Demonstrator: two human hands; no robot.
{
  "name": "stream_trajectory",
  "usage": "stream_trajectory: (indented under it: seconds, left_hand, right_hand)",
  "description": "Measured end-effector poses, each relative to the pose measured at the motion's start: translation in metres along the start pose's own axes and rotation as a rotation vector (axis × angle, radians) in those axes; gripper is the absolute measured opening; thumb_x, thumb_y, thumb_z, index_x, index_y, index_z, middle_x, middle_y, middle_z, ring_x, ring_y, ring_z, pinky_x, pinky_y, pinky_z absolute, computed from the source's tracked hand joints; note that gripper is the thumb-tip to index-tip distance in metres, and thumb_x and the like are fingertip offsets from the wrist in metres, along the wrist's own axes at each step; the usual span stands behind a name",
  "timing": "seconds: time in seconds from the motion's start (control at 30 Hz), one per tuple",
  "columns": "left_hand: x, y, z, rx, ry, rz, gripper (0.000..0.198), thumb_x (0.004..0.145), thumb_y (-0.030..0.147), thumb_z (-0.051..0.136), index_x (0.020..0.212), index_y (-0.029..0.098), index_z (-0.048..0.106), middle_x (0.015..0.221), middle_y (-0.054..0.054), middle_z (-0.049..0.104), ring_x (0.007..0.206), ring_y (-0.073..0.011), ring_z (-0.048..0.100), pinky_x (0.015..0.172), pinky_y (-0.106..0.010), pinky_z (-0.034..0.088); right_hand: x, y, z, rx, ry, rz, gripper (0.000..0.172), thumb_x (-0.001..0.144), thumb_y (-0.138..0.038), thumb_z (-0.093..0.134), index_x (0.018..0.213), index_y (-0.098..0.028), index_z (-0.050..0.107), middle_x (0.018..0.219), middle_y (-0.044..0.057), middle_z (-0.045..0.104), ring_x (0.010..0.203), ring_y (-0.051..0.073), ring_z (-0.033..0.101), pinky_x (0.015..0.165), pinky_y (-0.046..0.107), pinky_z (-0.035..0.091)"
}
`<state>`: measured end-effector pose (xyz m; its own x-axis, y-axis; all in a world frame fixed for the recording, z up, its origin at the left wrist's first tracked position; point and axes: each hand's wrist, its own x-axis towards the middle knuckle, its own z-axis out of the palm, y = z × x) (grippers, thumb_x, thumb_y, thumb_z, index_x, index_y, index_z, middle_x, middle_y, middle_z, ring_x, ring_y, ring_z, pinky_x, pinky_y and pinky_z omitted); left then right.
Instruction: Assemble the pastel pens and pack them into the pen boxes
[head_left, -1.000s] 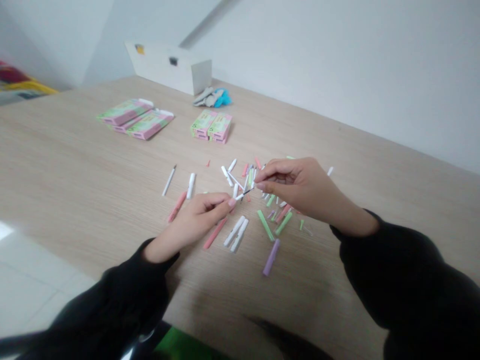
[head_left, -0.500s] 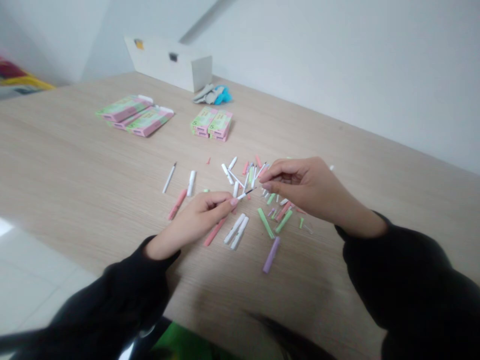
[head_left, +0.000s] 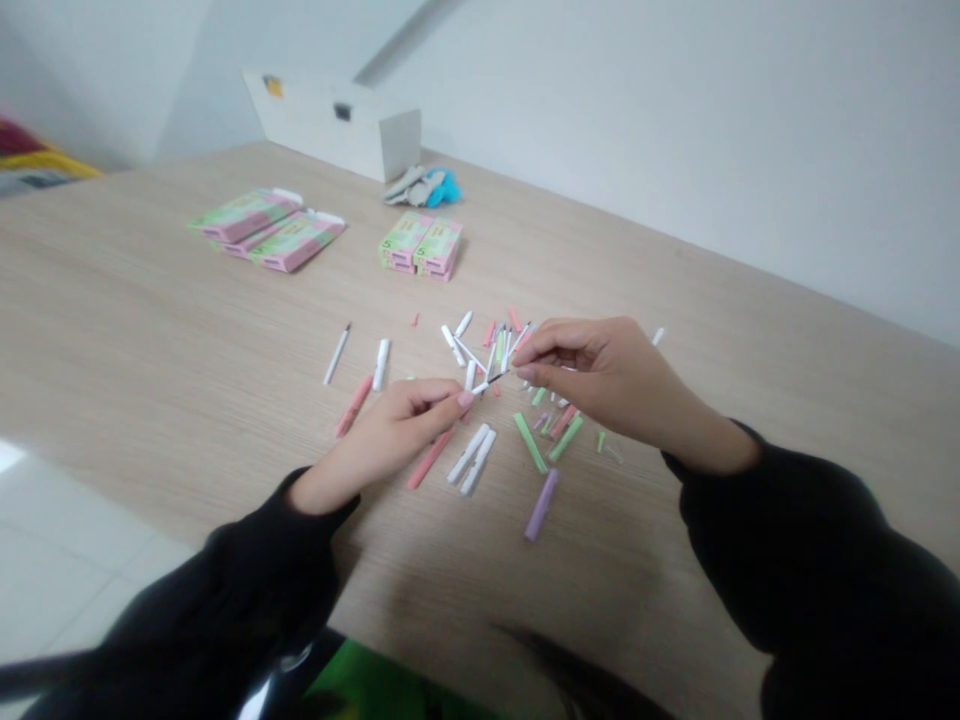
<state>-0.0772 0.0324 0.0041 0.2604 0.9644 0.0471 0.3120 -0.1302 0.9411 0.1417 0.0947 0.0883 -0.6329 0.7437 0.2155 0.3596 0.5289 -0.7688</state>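
Observation:
My left hand [head_left: 411, 424] is closed, pinching a thin white pen refill [head_left: 480, 388] with a dark tip between thumb and forefinger. The refill's tip points up and right, toward my right hand [head_left: 581, 372]. The fingers of my right hand are pinched together right at that tip; whatever they hold is too small or hidden to make out. Under and around both hands lie loose pen parts: white barrels [head_left: 478, 462], a pink barrel [head_left: 430, 462], green barrels [head_left: 531, 443] and a purple barrel [head_left: 541, 506]. Another white refill [head_left: 337, 354] lies apart on the left.
Pink and green boxes [head_left: 296, 241] lie stacked at the back left, with smaller stacked boxes [head_left: 439, 246] beside them. Behind these are a grey and blue crumpled cloth or glove [head_left: 424, 187] and a white box [head_left: 330, 125] near the wall. Tabletop [head_left: 225, 380] is wood-grained.
My right hand has moved slightly left and sits closer to the refill's tip. My left hand has shifted a little left and keeps its pinch. The whole view has drifted slightly.

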Motion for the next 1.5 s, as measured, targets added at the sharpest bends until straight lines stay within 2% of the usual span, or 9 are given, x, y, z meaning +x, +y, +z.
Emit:
stream_trajectory:
  seconds: [0.4,0.57,0.87,1.1,1.2,1.27,1.33,1.4,1.5]
  left_hand:
    - [-0.001,-0.001,0.001,-0.034,-0.008,-0.011,0.04,0.095,0.05,0.049,0.072,0.018,0.056,0.06,0.003,0.048,0.057,-0.0117,0.043,0.057,-0.025,0.034]
    - [-0.001,-0.001,0.0,-0.027,-0.003,0.013,0.041,0.094,0.049,0.049,0.068,0.018,0.055,0.056,0.004,0.043,0.054,-0.0113,0.041,0.056,-0.025,0.032]
    - [-0.001,-0.003,0.001,-0.034,-0.048,-0.002,0.04,0.097,0.05,0.048,0.071,0.02,0.053,0.05,0.005,0.047,0.05,-0.0119,0.044,0.054,-0.026,0.033]
    - [-0.005,0.001,0.004,0.002,-0.093,-0.064,0.045,0.099,0.054,0.044,0.068,0.022,0.048,0.039,0.005,0.046,0.048,-0.0139,0.047,0.053,-0.025,0.034]
    - [-0.008,0.003,0.005,0.033,-0.068,-0.049,0.045,0.097,0.054,0.046,0.066,0.021,0.05,0.04,0.004,0.048,0.048,-0.0136,0.047,0.052,-0.025,0.034]
    - [-0.01,0.002,0.005,0.053,-0.024,-0.025,0.047,0.096,0.053,0.048,0.063,0.02,0.051,0.042,0.004,0.049,0.048,-0.0129,0.046,0.052,-0.024,0.033]
    - [-0.01,0.0,0.005,0.057,0.043,-0.004,0.048,0.095,0.052,0.05,0.059,0.019,0.052,0.044,0.003,0.049,0.048,-0.0123,0.046,0.051,-0.024,0.031]
    - [-0.009,-0.003,0.007,0.029,0.076,-0.005,0.047,0.094,0.051,0.052,0.059,0.019,0.054,0.046,0.003,0.048,0.048,-0.0119,0.044,0.05,-0.024,0.03]
    - [-0.006,-0.005,0.012,-0.066,0.019,-0.054,0.046,0.094,0.053,0.052,0.063,0.019,0.056,0.049,0.004,0.045,0.042,-0.0102,0.04,0.047,-0.025,0.029]
  right_hand:
    - [0.001,-0.001,0.001,-0.056,0.002,-0.036,0.007,0.082,-0.015,0.072,0.081,-0.017,0.079,0.084,0.004,0.078,0.073,0.015,0.069,0.073,0.03,0.054]
    - [0.001,0.0,0.0,-0.042,0.027,-0.014,0.007,0.081,-0.016,0.072,0.081,-0.019,0.079,0.081,0.003,0.077,0.07,0.015,0.068,0.069,0.03,0.055]
    - [0.002,-0.002,0.001,-0.072,-0.035,-0.023,0.006,0.083,-0.017,0.072,0.083,-0.018,0.078,0.087,0.004,0.078,0.076,0.015,0.069,0.072,0.03,0.053]
    - [-0.003,-0.001,0.017,-0.115,-0.08,-0.04,0.01,0.086,-0.011,0.067,0.084,-0.017,0.075,0.083,0.002,0.076,0.076,0.014,0.069,0.073,0.028,0.053]
    - [-0.012,-0.006,0.018,-0.043,-0.028,-0.023,0.016,0.085,-0.015,0.071,0.1,-0.016,0.073,0.086,0.002,0.074,0.076,0.013,0.067,0.074,0.027,0.054]
    - [-0.024,-0.01,0.009,0.005,0.033,-0.003,0.038,0.082,-0.023,0.078,0.118,-0.017,0.068,0.094,0.002,0.072,0.077,0.013,0.067,0.073,0.027,0.056]
    - [-0.044,-0.008,-0.01,-0.028,0.143,0.023,0.047,0.082,-0.032,0.079,0.125,-0.02,0.065,0.101,0.004,0.071,0.08,0.014,0.067,0.074,0.029,0.056]
    - [-0.072,0.003,-0.036,-0.144,0.313,0.09,0.036,0.086,-0.036,0.073,0.118,-0.02,0.069,0.099,0.005,0.072,0.082,0.016,0.067,0.075,0.03,0.056]
    - [-0.125,0.043,-0.079,-0.355,0.528,0.362,0.023,0.084,-0.036,0.07,0.097,-0.018,0.076,0.083,0.006,0.073,0.067,0.017,0.063,0.065,0.032,0.053]
